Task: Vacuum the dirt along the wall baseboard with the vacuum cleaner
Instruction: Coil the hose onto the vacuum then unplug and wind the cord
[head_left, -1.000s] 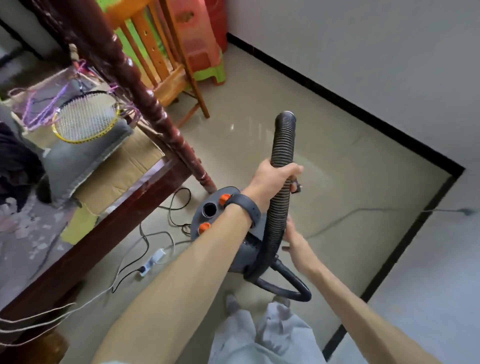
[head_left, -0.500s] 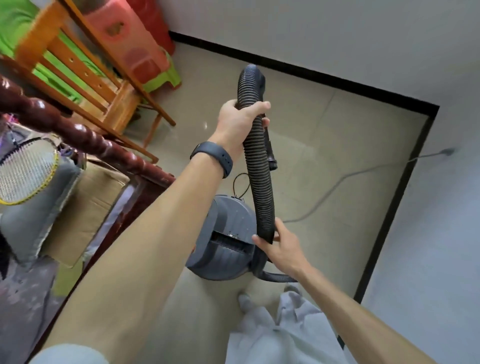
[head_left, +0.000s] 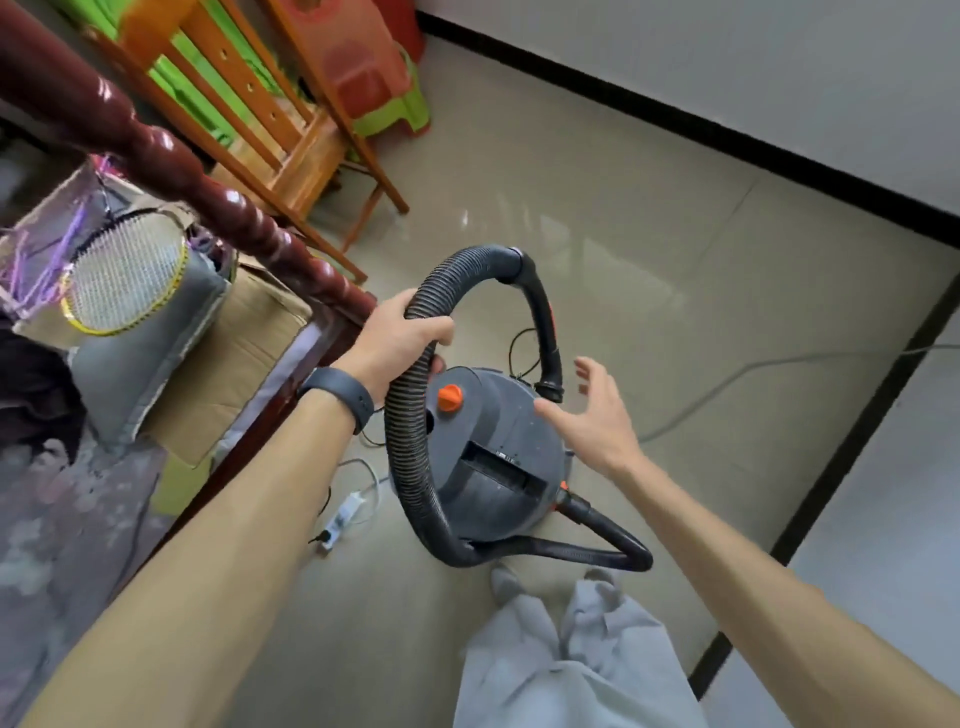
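Left hand (head_left: 400, 338): grips the ribbed hose (head_left: 405, 441) near the top of its arch.
Right hand (head_left: 592, 415): fingers spread wide, holding nothing, at the vacuum cleaner's (head_left: 498, 415) 3 o'clock; whether it touches cannot be told.
Vacuum cleaner: on the floor, mid-frame, its base hidden.
Baseboard (head_left: 675, 121): 12 to 3 o'clock, well apart; dirt too small to make out.

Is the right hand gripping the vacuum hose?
No, the right hand hovers open near the canister; the left hand grips the hose.
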